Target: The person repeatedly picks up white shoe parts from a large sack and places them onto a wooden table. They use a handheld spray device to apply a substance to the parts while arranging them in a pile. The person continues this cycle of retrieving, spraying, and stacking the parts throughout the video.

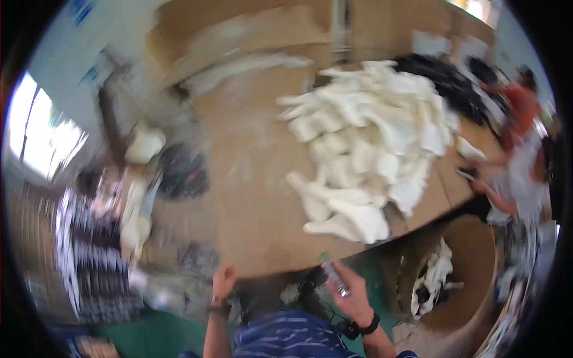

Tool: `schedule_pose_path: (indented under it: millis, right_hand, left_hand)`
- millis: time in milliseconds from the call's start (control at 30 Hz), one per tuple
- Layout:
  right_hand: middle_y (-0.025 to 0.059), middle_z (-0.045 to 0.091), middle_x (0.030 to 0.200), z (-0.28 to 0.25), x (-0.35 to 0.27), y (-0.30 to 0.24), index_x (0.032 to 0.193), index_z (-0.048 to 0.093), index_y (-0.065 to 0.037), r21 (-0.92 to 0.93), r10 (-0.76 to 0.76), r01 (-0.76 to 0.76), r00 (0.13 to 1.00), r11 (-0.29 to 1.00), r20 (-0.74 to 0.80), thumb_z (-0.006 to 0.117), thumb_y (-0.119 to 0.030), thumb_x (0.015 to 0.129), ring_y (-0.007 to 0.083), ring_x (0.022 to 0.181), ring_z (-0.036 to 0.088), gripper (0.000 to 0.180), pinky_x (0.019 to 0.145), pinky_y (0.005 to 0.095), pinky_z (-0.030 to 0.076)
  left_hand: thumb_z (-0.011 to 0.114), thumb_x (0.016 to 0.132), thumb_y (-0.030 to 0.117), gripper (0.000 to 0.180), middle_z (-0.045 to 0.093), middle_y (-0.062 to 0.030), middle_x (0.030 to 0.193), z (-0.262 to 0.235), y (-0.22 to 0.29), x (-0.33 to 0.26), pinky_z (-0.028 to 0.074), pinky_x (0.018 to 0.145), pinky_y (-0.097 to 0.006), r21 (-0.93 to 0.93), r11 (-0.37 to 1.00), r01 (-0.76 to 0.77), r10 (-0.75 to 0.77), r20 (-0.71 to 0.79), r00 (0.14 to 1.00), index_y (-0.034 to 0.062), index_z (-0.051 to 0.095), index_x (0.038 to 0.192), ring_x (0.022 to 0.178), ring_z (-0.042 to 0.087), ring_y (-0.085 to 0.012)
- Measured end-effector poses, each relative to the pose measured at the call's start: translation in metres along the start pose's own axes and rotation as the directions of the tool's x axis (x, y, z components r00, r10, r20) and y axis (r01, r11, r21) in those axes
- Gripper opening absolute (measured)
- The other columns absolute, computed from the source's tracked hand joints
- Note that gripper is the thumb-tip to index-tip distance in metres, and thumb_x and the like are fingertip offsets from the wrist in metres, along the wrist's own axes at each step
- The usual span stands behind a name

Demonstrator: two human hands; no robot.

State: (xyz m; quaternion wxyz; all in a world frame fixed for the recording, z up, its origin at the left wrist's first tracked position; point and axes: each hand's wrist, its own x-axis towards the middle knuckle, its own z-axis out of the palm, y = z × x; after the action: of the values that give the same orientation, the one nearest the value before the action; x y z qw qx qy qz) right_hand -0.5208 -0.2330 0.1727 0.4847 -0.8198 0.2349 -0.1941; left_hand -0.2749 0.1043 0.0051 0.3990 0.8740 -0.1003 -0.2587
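Observation:
My right hand (353, 293) is wrapped round a slim silver-grey tool with a green tip (335, 277), just off the table's near edge; blur hides its exact kind. Lower left of it, my left hand (224, 281) is closed in a loose fist beside the same edge, and nothing shows in it. A large heap of cream-white moulded pieces (358, 140) covers the right half of the brown table (253, 197). The lowest pieces of that heap (352, 221) lie nearest to my right hand, apart from it.
At the lower right stands a round brown drum (477, 256) with white pieces inside. Two people (522, 113) work at the right, near black bags (441, 80). More white pieces (143, 143) and a dark bundle (182, 171) lie at the left. Cardboard (250, 33) lines the back.

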Motion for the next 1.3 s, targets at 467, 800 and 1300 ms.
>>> schedule_pose_path:
  millis: [467,800,1300]
  right_hand:
    - [0.0281,0.07,0.101,0.172,-0.011,0.181,0.122,0.066,-0.002,-0.493,0.243,-0.043,0.905,0.869,0.35,0.066,-0.016,0.079,0.0432,0.097,0.069,0.045,0.084,0.0477,0.053]
    - [0.0304,0.069,0.082,0.225,0.001,0.149,0.087,0.07,0.007,-0.77,0.244,0.149,0.896,0.62,0.37,0.061,-0.011,0.077,0.0483,0.08,0.068,0.023,0.068,0.0534,0.052]
    - [0.0193,0.072,0.095,0.383,0.121,0.014,0.127,0.062,-0.002,-0.499,0.14,0.278,0.749,0.821,0.648,0.066,-0.019,0.081,0.0305,0.085,0.069,0.05,0.074,0.0434,0.053]
  left_hand:
    - [0.057,0.094,0.019,0.026,0.071,-0.0077,0.091,0.095,-0.386,-0.27,0.057,0.071,-0.046,-0.79,0.252,0.559,-0.732,0.222,0.644,0.0142,0.072,0.114,0.085,0.07,-0.0261]
    - [0.069,0.09,0.013,0.031,0.072,-0.0047,0.091,0.078,-0.452,-0.314,0.055,0.056,-0.036,-0.814,0.194,0.547,-0.857,0.131,0.499,0.0094,0.069,0.121,0.071,0.067,-0.0169]
    - [0.069,0.094,0.02,0.036,0.071,-0.0053,0.095,0.095,-0.475,-0.399,0.059,0.062,-0.043,-0.939,-0.122,0.32,-0.898,0.241,0.367,0.011,0.061,0.128,0.076,0.069,-0.0189]
